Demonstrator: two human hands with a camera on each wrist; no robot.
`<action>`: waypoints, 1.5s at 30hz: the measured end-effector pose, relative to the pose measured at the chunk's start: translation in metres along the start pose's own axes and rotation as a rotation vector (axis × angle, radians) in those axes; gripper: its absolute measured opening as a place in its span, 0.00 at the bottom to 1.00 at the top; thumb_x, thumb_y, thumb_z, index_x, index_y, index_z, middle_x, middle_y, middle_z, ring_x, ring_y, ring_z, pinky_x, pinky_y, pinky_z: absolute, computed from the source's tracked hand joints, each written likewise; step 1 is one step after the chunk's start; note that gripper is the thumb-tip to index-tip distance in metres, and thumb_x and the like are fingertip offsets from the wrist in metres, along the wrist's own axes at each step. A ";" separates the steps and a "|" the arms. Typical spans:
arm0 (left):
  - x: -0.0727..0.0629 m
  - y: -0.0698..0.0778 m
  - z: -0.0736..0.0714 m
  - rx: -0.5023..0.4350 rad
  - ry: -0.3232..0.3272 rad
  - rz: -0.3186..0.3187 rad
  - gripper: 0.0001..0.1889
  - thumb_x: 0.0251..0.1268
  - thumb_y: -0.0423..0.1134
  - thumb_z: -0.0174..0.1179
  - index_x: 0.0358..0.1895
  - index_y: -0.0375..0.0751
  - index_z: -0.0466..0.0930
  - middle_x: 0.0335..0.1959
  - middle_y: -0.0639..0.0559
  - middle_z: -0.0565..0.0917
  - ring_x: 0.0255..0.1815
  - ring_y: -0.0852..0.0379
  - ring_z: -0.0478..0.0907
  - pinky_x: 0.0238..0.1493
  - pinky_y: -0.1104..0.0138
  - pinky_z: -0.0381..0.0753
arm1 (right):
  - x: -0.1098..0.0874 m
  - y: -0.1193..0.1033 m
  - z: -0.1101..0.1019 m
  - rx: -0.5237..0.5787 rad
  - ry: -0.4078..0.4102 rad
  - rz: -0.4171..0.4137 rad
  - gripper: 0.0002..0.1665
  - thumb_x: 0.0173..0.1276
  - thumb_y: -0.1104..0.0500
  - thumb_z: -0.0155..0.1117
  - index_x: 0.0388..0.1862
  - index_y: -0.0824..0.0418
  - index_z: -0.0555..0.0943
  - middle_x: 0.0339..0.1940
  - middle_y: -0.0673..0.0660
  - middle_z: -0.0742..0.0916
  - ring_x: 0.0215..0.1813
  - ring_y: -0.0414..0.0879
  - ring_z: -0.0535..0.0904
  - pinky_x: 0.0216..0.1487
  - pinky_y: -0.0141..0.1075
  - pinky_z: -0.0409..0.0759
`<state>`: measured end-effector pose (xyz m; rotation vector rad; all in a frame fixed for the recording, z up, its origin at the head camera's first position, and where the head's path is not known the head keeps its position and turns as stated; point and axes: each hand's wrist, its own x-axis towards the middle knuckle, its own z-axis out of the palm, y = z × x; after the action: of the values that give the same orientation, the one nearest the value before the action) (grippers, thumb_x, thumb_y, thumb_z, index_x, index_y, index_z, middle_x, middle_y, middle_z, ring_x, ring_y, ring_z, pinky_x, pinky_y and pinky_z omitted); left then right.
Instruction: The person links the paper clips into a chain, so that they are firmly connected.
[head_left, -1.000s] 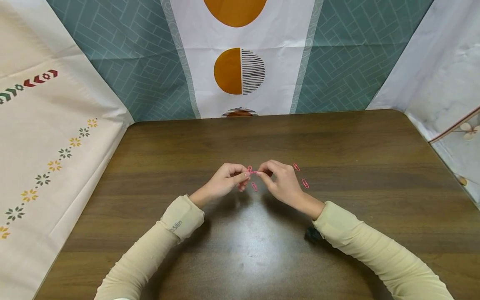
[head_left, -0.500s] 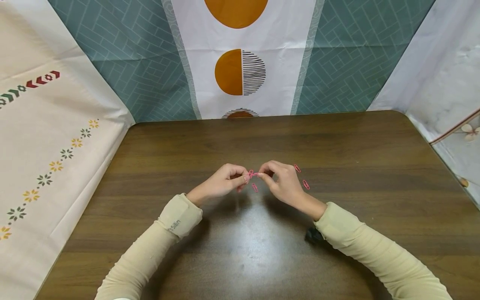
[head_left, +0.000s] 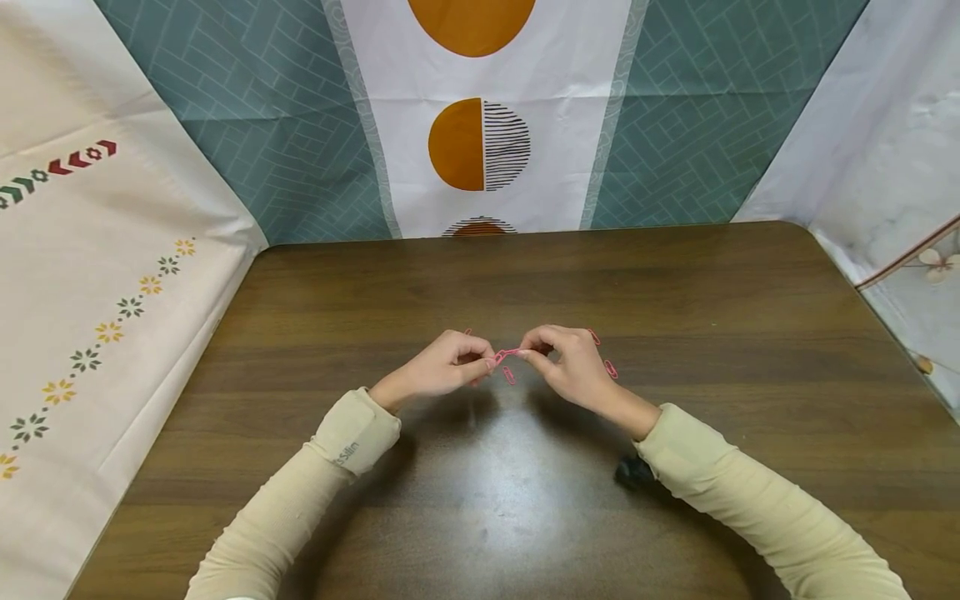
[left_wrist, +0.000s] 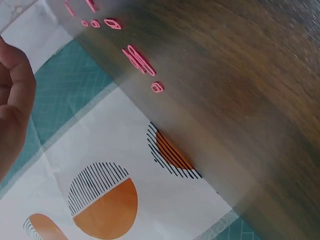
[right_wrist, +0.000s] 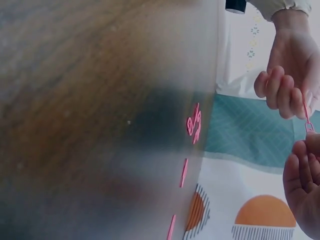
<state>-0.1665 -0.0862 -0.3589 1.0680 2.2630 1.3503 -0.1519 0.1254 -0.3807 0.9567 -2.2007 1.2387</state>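
Both hands meet over the middle of the table in the head view. A short chain of linked pink paper clips (head_left: 507, 354) stretches between their fingertips. My left hand (head_left: 444, 367) pinches its left end between thumb and fingers. At the other end, my right hand (head_left: 576, 371) pinches a clip with thumb and forefinger. The right wrist view shows the linked clips (right_wrist: 306, 112) held above the table between the two hands. A loose pink paper clip (head_left: 509, 375) lies on the table just below the chain.
More pink paper clips lie right of the right hand, one low (head_left: 611, 368) and one higher (head_left: 594, 336). Another clip (head_left: 468, 332) shows partly behind the left hand. A dark object (head_left: 633, 472) sits by the right sleeve. Patterned cloths (head_left: 300, 167) hang behind the wooden table (head_left: 360, 283).
The hands have drawn slightly apart and a little lower. The clip at the left fingertips, upright before, now slants in line with the other, and more of the chain shows.
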 end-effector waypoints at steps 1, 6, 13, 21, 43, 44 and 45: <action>-0.001 0.000 -0.001 -0.001 0.010 -0.008 0.10 0.62 0.27 0.52 0.23 0.37 0.75 0.14 0.52 0.71 0.17 0.62 0.66 0.42 0.68 0.69 | 0.000 0.000 0.000 0.004 -0.009 0.010 0.08 0.50 0.70 0.70 0.24 0.61 0.79 0.21 0.50 0.81 0.23 0.39 0.75 0.25 0.38 0.76; -0.003 -0.001 -0.003 -0.011 0.071 -0.070 0.08 0.61 0.27 0.52 0.26 0.34 0.78 0.17 0.50 0.74 0.18 0.58 0.68 0.20 0.72 0.62 | -0.002 0.000 -0.001 0.039 -0.049 0.061 0.06 0.51 0.70 0.69 0.25 0.61 0.81 0.22 0.49 0.82 0.24 0.38 0.75 0.26 0.38 0.76; -0.004 0.010 -0.001 -0.085 0.127 -0.096 0.06 0.62 0.25 0.51 0.30 0.27 0.78 0.21 0.35 0.76 0.22 0.39 0.73 0.24 0.70 0.72 | -0.002 -0.002 0.000 0.081 -0.081 0.120 0.04 0.54 0.70 0.67 0.25 0.63 0.81 0.22 0.49 0.83 0.24 0.38 0.74 0.26 0.35 0.75; -0.001 -0.003 0.004 -0.108 0.130 -0.103 0.04 0.60 0.29 0.57 0.31 0.29 0.78 0.20 0.45 0.78 0.21 0.45 0.75 0.24 0.66 0.76 | -0.001 -0.004 0.000 0.101 -0.084 0.158 0.03 0.55 0.69 0.66 0.27 0.62 0.82 0.21 0.49 0.83 0.23 0.38 0.74 0.26 0.32 0.74; -0.002 0.004 -0.001 -0.138 0.046 -0.121 0.07 0.63 0.24 0.50 0.28 0.27 0.76 0.20 0.37 0.76 0.22 0.35 0.75 0.30 0.48 0.77 | -0.001 -0.004 -0.004 0.125 -0.074 0.219 0.04 0.54 0.70 0.66 0.27 0.63 0.83 0.19 0.51 0.83 0.22 0.39 0.76 0.25 0.30 0.73; -0.002 0.003 -0.001 -0.136 0.046 -0.122 0.07 0.63 0.25 0.51 0.28 0.28 0.76 0.19 0.39 0.76 0.22 0.36 0.75 0.29 0.49 0.77 | -0.001 -0.004 -0.004 0.124 -0.075 0.221 0.04 0.54 0.71 0.66 0.27 0.64 0.82 0.20 0.52 0.83 0.22 0.39 0.76 0.26 0.30 0.74; -0.002 0.002 -0.001 -0.134 0.045 -0.122 0.07 0.63 0.26 0.51 0.28 0.28 0.76 0.19 0.40 0.76 0.22 0.37 0.75 0.29 0.50 0.77 | -0.001 -0.004 -0.004 0.125 -0.073 0.221 0.04 0.53 0.72 0.66 0.27 0.65 0.82 0.20 0.53 0.83 0.22 0.40 0.77 0.26 0.30 0.74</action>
<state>-0.1648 -0.0882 -0.3570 0.8494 2.1944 1.4657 -0.1477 0.1276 -0.3774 0.8346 -2.3605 1.4771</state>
